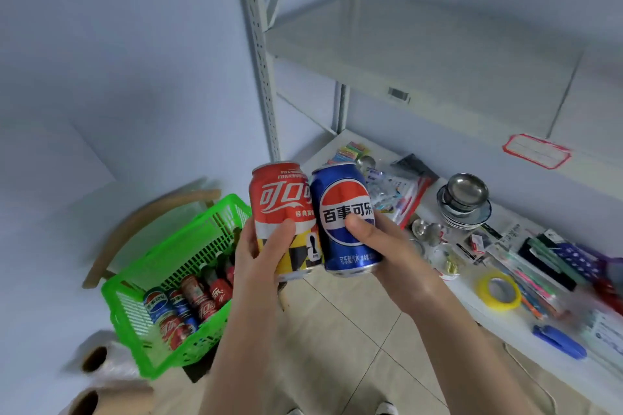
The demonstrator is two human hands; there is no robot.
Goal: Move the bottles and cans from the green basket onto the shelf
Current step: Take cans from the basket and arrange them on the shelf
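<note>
Head view: I see both hands raised in front of the shelf (421, 44), each grasping one can. My left hand (259, 256) is wrapped around the red can (281, 212), thumb across its lower front. My right hand (387, 242) is wrapped around the blue can (344, 216), thumb pressed on the logo. The two cans stand upright, side by side and touching, held in the air between the basket and the shelf.

The green basket (188, 246) sits low at left on a wooden chair (135, 222). It holds more cans and bottles (192, 300), red and blue, lying close together.

The upper shelf board is bare. The lower board (465, 296) carries a stack of bowls (463, 202), a yellow tape roll (499, 290), a blue stapler (559, 340) and mixed stationery. Two film rolls (97, 371) lie at lower left.
</note>
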